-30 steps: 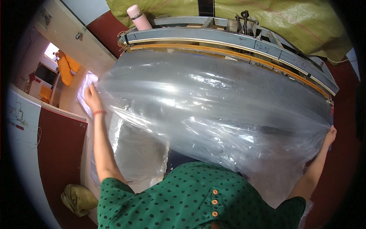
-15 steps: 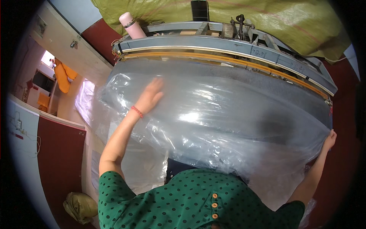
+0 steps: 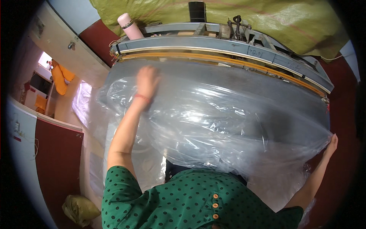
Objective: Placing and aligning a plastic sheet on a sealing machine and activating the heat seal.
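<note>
A wide sheet of clear plastic film (image 3: 206, 110), wrinkled and shiny, covers most of a dark grey tabletop (image 3: 251, 78) and hangs over its near side. My left hand (image 3: 147, 82) lies palm down at the film's far left part, fingers stretched out and a little blurred. A red bracelet (image 3: 143, 98) circles that wrist. At the far right, my right hand (image 3: 332, 143) is closed on the film's edge, pulling it into taut folds that run toward the middle.
Behind the tabletop runs a grey metal frame (image 3: 171, 41) with an orange strip (image 3: 213, 58) and a metal clamp (image 3: 237, 28). A pink bottle (image 3: 130, 27) and a dark phone-like slab (image 3: 197, 12) stand at the back. An open door (image 3: 72, 57) is at left.
My left hand has slid away from me and slightly left over the film. My right hand keeps its grip at the right edge, and the film's wrinkles have shifted.
</note>
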A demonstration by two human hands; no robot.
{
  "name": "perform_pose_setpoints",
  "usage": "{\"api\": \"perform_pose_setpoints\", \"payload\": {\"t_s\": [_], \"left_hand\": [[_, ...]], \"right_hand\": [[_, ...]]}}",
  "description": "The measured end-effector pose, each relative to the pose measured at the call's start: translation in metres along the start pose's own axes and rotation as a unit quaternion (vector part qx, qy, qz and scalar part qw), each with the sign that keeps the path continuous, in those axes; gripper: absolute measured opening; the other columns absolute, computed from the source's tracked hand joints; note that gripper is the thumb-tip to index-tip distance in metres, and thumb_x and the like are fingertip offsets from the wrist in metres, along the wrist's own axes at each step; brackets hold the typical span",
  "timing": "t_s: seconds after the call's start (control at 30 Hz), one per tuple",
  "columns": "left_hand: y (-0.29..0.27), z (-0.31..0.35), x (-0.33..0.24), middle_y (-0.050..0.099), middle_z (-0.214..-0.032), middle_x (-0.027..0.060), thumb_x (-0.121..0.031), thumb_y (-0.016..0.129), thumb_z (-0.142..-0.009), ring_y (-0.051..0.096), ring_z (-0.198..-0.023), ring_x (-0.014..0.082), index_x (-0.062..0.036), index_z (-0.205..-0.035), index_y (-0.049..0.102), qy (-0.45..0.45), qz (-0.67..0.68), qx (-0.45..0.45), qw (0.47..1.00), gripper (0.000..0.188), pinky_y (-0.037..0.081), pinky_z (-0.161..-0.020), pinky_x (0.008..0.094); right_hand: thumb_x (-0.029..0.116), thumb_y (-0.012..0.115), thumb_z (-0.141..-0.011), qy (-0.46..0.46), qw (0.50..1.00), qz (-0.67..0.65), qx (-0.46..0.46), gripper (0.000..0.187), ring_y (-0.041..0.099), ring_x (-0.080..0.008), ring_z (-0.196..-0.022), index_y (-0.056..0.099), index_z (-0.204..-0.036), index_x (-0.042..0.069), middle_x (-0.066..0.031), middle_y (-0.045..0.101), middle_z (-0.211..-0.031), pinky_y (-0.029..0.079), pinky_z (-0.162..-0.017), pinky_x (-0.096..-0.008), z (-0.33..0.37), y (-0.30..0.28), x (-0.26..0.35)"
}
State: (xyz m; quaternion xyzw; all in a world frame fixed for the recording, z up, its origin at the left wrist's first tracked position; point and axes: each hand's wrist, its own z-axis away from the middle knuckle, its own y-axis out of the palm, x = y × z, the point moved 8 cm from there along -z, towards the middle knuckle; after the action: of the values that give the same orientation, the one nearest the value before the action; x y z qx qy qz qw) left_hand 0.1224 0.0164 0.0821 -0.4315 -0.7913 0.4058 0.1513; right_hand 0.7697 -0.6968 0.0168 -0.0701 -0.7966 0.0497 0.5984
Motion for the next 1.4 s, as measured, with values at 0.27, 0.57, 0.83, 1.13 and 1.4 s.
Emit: {"api": "perform_pose_setpoints", "payload": {"t_s": [0.27,0.57,0.83,1.13,1.4], "left_hand": [[-0.003,-0.006,0.036,0.055,-0.076,0.0151,-0.019,0.050,-0.081,0.051,-0.073,0.0289,-0.0028,-0.082,0.053,-0.170,0.175,-0.069,0.967,0.016,0.040,-0.068,0.0360],[0.047,-0.016,0.156,0.046,-0.064,0.0000,-0.019,0.050,-0.083,0.042,-0.059,0.0088,-0.0034,-0.071,0.049,-0.270,0.169,-0.185,0.930,0.020,0.039,-0.057,0.0236],[0.095,-0.033,0.224,0.041,-0.060,-0.0068,-0.019,0.055,-0.082,0.033,-0.054,0.0028,-0.0086,-0.065,0.047,-0.317,0.319,-0.186,0.874,0.022,0.027,-0.047,0.0180],[0.089,-0.027,0.240,0.049,-0.057,-0.0009,-0.013,0.050,-0.082,0.041,-0.043,0.0066,-0.0059,-0.065,0.052,-0.358,0.345,-0.172,0.850,0.019,0.033,-0.040,0.0195],[0.086,-0.026,0.228,0.053,-0.065,0.0023,-0.009,0.042,-0.080,0.049,-0.052,0.0107,-0.0014,-0.076,0.054,-0.379,0.411,-0.187,0.808,0.014,0.041,-0.048,0.0222]], "right_hand": [[0.026,0.053,-0.085,-0.088,0.978,0.152,-0.117,0.028,0.056,-0.0141,-0.077,0.057,-0.096,0.001,-0.0058,0.059,-0.087,0.045,-0.069,-0.0266,0.006,0.004,0.050],[0.026,0.053,-0.082,-0.112,0.982,0.129,-0.083,0.026,0.054,-0.0187,-0.064,0.053,-0.084,0.001,-0.0094,0.056,-0.068,0.043,-0.063,-0.0314,-0.002,0.197,0.050],[0.016,0.063,-0.076,-0.064,0.995,-0.048,-0.058,0.018,0.048,-0.0091,-0.049,0.052,-0.077,0.002,-0.0023,0.052,-0.059,0.040,-0.048,-0.0224,-0.026,0.245,0.036],[0.012,0.055,-0.080,0.003,0.986,-0.113,-0.127,0.015,0.051,-0.0146,-0.044,0.045,-0.086,0.003,-0.0084,0.054,-0.064,0.040,-0.037,-0.0271,-0.017,0.233,0.043],[0.020,0.048,-0.085,-0.018,0.993,-0.071,-0.092,0.019,0.053,-0.0149,-0.049,0.049,-0.084,0.001,-0.0083,0.053,-0.064,0.042,-0.040,-0.0277,-0.006,0.236,0.061]]}}
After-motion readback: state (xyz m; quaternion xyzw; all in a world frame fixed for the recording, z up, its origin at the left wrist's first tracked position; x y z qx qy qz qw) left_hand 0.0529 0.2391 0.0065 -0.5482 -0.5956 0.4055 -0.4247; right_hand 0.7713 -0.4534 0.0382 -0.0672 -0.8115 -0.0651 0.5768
